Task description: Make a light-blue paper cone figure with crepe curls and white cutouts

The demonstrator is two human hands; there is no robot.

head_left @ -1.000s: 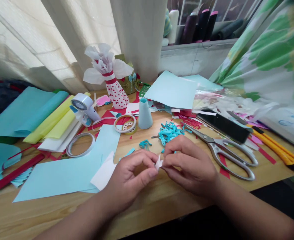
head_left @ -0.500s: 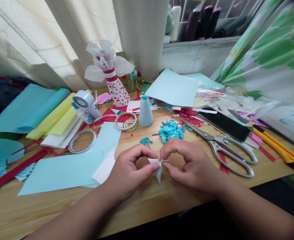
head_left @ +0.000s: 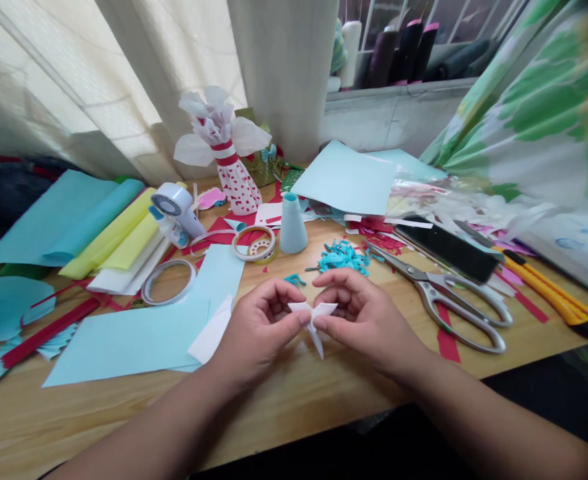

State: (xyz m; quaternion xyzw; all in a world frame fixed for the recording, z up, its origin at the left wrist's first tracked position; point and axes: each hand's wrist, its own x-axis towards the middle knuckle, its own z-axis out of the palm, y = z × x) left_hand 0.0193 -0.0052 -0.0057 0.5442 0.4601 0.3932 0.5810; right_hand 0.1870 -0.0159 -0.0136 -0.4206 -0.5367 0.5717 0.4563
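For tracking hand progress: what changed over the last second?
The small white paper piece has opened from a tight pinch into a three-pointed shape, with points spreading sideways and downward. Left hand and right hand both still hold it. The steel scissors and teal paper shreds stayed put.

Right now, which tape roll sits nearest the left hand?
The tape ring holding a smaller roll, beside the pale blue cone; the plain ring lies farther from the left hand.
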